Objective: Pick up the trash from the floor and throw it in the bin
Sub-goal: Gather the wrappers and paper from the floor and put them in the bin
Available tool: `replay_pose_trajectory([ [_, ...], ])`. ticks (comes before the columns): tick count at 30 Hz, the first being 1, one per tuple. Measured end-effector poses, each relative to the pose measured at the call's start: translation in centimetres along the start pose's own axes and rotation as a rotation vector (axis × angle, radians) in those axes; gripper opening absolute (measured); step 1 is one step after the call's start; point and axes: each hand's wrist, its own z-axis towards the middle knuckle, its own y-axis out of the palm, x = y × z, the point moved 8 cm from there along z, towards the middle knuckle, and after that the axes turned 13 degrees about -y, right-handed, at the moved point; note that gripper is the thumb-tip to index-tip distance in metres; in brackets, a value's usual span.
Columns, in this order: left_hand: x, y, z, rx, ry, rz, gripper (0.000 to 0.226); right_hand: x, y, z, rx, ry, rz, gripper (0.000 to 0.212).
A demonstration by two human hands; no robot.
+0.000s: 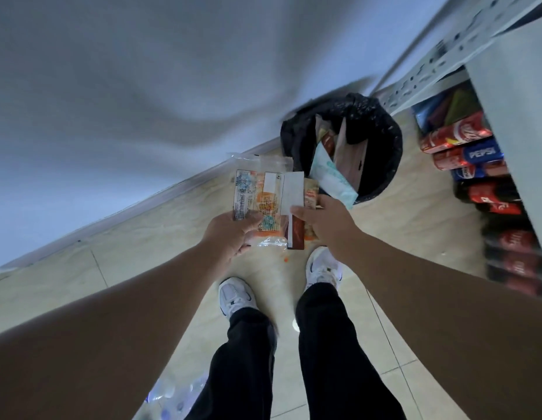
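Both hands are gripping flat wrappers (272, 204) fanned out near the bin (381, 177): left hand (230, 234) pinching the bundle, right hand (327, 216) pinching one piece, probably to drop it separately.

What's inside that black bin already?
The bin has a black liner and holds several wrappers: a pale teal packet poking over its rim, pinkish paper and a brown wrapper. Anything beneath them is hidden.

A round bin lined with a black plastic bag (381, 140) stands on the pale tiled floor (148, 237) against the wall, with flat paper and plastic packets (339, 165) standing in it. Right of it, red and blue drink cans (463, 147) lie stacked under a grey metal shelf (439, 56). Before the bin, two hands hold flat printed plastic wrappers (263, 201) between them, above two white sneakers (236, 295).
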Motion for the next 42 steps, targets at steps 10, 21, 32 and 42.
replay_pose_trajectory([
  [10, 4.1, 7.4, -1.4, 0.015, -0.020, 0.100, 0.015, -1.0, -4.7, 0.5, -0.003, 0.073, 0.115, 0.026],
  [21, 10.9, 16.2, 0.2, -0.074, -0.010, 0.094, 0.015, -0.6, -13.0, 5.2, 0.191, 0.280, 0.181, 0.018],
  [32, 10.4, 9.3, -2.0, 0.196, 0.135, 0.452, 0.065, -5.8, -12.9, 5.3, 0.091, -0.056, -0.629, 0.042],
  [42, 5.9, 2.2, -6.6, 0.235, 0.163, 0.471, 0.074, -10.2, -5.1, 0.6, -0.235, -0.261, -0.976, 0.066],
])
